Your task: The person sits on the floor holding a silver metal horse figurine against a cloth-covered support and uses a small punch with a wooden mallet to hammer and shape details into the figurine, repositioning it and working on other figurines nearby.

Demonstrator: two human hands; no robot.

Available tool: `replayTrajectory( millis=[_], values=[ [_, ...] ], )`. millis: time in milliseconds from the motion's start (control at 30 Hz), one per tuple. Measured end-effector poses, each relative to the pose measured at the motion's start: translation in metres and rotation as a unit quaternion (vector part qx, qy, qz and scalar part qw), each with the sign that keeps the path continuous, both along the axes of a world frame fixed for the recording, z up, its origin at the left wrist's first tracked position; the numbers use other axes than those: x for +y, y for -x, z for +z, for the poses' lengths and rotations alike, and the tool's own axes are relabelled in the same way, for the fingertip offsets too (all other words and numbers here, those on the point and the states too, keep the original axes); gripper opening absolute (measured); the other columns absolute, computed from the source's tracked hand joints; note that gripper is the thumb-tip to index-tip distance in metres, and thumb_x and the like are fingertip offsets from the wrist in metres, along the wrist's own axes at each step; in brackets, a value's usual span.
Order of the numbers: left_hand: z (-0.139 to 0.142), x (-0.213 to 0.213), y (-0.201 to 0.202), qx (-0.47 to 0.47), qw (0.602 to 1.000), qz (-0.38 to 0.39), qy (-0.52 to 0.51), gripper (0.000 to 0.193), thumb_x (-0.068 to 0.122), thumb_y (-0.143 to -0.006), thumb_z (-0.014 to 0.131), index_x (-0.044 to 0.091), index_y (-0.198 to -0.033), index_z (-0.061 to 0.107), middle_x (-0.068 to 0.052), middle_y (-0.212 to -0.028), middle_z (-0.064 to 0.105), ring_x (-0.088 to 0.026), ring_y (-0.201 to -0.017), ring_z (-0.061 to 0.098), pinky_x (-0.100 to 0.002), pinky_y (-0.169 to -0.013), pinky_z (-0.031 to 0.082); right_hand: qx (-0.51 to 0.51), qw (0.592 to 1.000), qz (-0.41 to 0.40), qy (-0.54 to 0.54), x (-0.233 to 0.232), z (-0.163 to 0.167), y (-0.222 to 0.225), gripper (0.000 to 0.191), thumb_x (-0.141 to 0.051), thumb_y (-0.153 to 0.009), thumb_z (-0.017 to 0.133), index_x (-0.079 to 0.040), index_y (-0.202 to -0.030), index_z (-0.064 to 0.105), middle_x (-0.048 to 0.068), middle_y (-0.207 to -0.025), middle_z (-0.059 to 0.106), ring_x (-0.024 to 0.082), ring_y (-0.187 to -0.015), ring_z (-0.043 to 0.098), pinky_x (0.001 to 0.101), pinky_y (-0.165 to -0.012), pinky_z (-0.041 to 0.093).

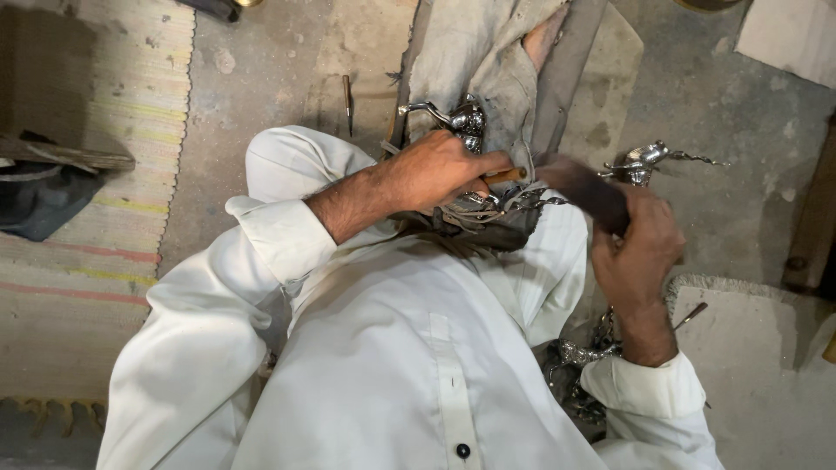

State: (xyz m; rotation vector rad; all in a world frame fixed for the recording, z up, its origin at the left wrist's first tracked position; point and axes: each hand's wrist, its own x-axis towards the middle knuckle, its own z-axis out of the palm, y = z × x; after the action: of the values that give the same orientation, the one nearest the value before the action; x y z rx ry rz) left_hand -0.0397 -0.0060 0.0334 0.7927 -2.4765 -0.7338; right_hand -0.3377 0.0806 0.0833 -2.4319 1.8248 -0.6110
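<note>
Left hand (440, 170) closes around a wooden-handled tool (505, 175) and pins the metal casting (488, 204) against the lap. Right hand (640, 248), at 3 o'clock of it, grips a dark, motion-blurred bar (579, 184). The casting looks heavy, rigid, slick and spiky; its thicker body seems the best hold. Another casting (640, 161) lies at 2 o'clock.

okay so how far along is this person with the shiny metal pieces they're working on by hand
Done, apparently: one shiny silver ornate metal casting lies on the concrete floor. In hand: the left hand steadies a similar silver piece on grey cloth, gripping a wooden-handled tool; the right hand swings a dark, motion-blurred tool. Left, likely: more metal pieces heaped by the right sleeve.
</note>
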Motion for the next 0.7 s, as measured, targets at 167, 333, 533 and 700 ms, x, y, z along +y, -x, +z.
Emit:
replayTrajectory(
  millis=[167,333,533,700],
  values=[
    [-0.003,-0.003,-0.001,0.041,0.999,-0.021,-0.005,0.04,0.012,-0.087,0.072,0.01,-0.124,0.058,-0.01,-0.075,0.075,-0.035,-0.071,0.073,-0.05,-0.065,0.055,-0.018,1.0,0.003,0.005,-0.004,0.006,0.0,0.041,0.002,-0.084,0.074,-0.004,-0.124,0.067,0.016,-0.111,0.069,0.039,-0.102,0.065,0.0474,-0.088,0.049],
    [-0.002,-0.005,-0.002,0.005,1.0,-0.014,-0.01,0.035,0.017,-0.092,0.075,0.01,-0.123,0.059,-0.012,-0.074,0.074,-0.035,-0.073,0.074,-0.05,-0.065,0.056,-0.04,0.997,-0.057,-0.029,-0.003,0.004,0.0,0.035,-0.003,-0.086,0.075,-0.004,-0.119,0.065,0.014,-0.104,0.069,0.036,-0.094,0.066,0.0453,-0.082,0.052],
    [0.002,-0.007,-0.001,0.021,0.999,-0.034,-0.02,0.038,0.011,-0.088,0.073,0.009,-0.123,0.058,-0.01,-0.075,0.076,-0.034,-0.071,0.074,-0.049,-0.064,0.056,-0.037,0.999,-0.028,0.003,0.004,-0.006,0.004,0.033,-0.005,-0.088,0.076,-0.002,-0.118,0.064,0.014,-0.1,0.07,0.033,-0.089,0.067,0.0429,-0.079,0.052],
    [0.008,-0.01,0.001,-0.019,0.998,-0.042,-0.042,0.032,0.02,-0.094,0.074,0.01,-0.121,0.059,-0.015,-0.065,0.07,-0.037,-0.067,0.071,-0.051,-0.063,0.053,-0.14,0.988,-0.063,-0.025,0.007,-0.009,0.003,0.033,-0.005,-0.093,0.078,-0.002,-0.122,0.062,0.014,-0.104,0.069,0.032,-0.092,0.067,0.0422,-0.081,0.053]
  ],
)
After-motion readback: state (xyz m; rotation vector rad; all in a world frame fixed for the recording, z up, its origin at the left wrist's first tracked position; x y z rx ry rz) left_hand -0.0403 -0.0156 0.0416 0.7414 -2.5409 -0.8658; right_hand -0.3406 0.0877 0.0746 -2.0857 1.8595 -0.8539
